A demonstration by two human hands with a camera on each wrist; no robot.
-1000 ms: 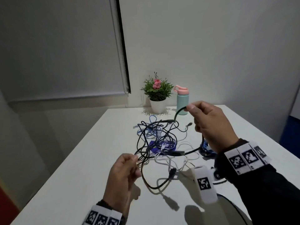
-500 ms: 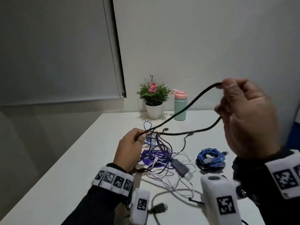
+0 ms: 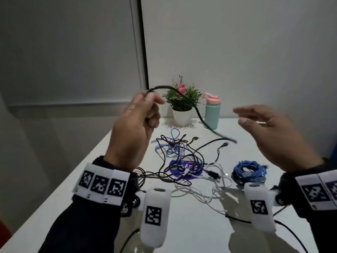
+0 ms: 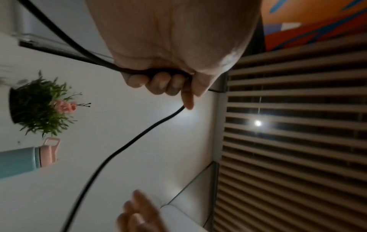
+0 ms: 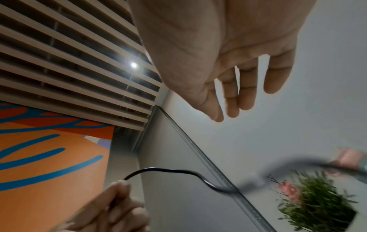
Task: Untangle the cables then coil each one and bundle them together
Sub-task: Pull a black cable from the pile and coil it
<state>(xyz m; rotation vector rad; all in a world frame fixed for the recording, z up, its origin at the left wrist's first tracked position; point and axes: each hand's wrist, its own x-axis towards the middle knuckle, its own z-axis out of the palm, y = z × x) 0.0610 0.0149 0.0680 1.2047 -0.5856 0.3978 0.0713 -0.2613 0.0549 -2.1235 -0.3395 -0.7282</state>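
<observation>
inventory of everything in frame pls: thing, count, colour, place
black cable: 1, black, held up over the table's far side, free end swinging
tangled cables: several, black, white and light blue, mid-table; exact count unclear
coiled cable: 1, blue, on the table right of the tangle
round sticker or disc: 1, purple, under the tangle
potted plant: 1, green with pink flowers, white pot, far edge
bottle: 1, teal with pink lid, right of the plant
table: 1, white
left hand: grips the black cable, raised
right hand: holds nothing, fingers extended, raised
</observation>
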